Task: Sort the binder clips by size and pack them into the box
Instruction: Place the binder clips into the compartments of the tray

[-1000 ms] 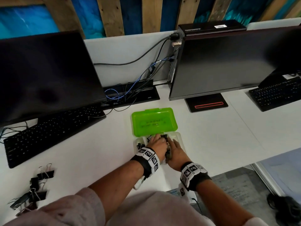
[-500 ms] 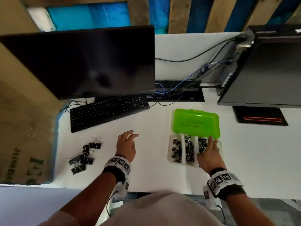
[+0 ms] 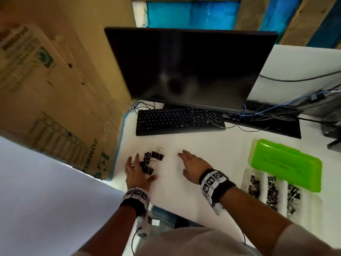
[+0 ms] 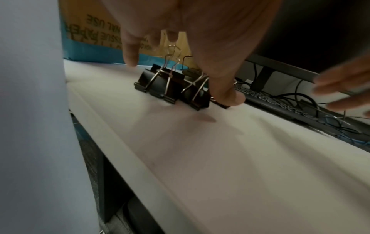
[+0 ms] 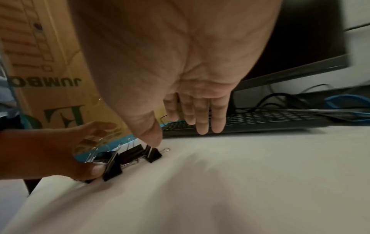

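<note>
Reaching over the clips (image 3: 150, 161) on the desk (image 3: 193, 145), the left hand (image 3: 136, 174) spreads its fingers, gripping nothing, thumb tip beside one clip. The right hand (image 3: 193, 167) hovers nearby, fingers straight, empty. The box (image 3: 247, 174) lies open, well right, with sorted clips inside.

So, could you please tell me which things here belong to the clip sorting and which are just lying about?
Job:
- loose clips
- box, clips in its compartments
- green lid
- left hand
- right hand

Lying about:
- monitor
- keyboard
- cables
- carton
</note>
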